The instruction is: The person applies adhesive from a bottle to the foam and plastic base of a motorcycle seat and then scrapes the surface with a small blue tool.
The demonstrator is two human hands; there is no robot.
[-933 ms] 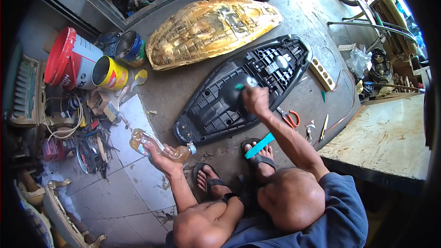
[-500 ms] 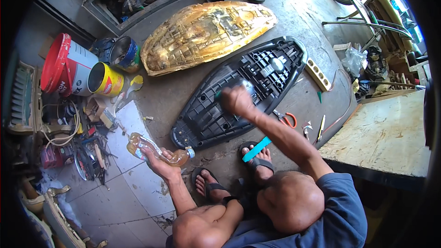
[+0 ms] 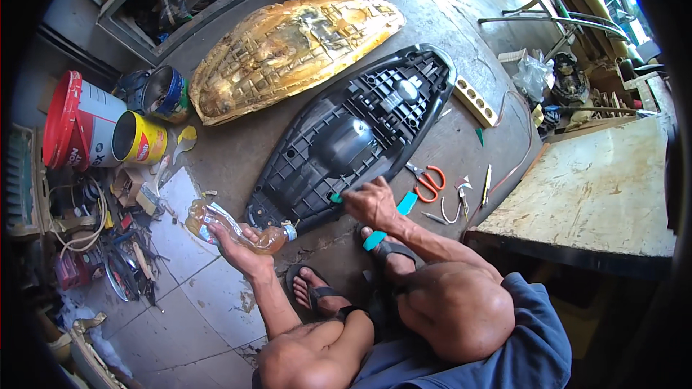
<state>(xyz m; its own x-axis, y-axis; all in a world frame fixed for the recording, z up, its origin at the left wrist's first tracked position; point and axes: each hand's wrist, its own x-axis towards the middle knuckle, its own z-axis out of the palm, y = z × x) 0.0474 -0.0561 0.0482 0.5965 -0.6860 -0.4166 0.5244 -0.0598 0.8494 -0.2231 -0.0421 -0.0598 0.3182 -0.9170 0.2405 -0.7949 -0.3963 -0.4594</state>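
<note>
My left hand (image 3: 241,245) is wrapped round a clear plastic bottle (image 3: 273,240) of amber liquid, which lies tilted on its side with the white cap toward the right. Over the near edge of a black plastic motorcycle seat base (image 3: 292,179), my right hand (image 3: 371,203) is closed. A small green piece (image 3: 335,198) pokes out at its fingertips, against the base's ribs; its full shape is hidden. The base lies ribbed side up on the floor, with a shiny smooth dome in its middle. Beyond it rests a yellowed, seat-shaped foam block (image 3: 249,75).
Orange-handled scissors (image 3: 430,184), a cutter (image 3: 487,184) and teal strips (image 3: 407,203) lie at right, near a power strip (image 3: 476,101) and a worn wooden table (image 3: 577,187). A red-and-white bucket (image 3: 94,122) and a yellow can (image 3: 148,137) stand left, above scattered scrap.
My right hand has come down from the middle of the seat base to its near edge. The left hand still holds the bottle. The whole view has shifted slightly.
</note>
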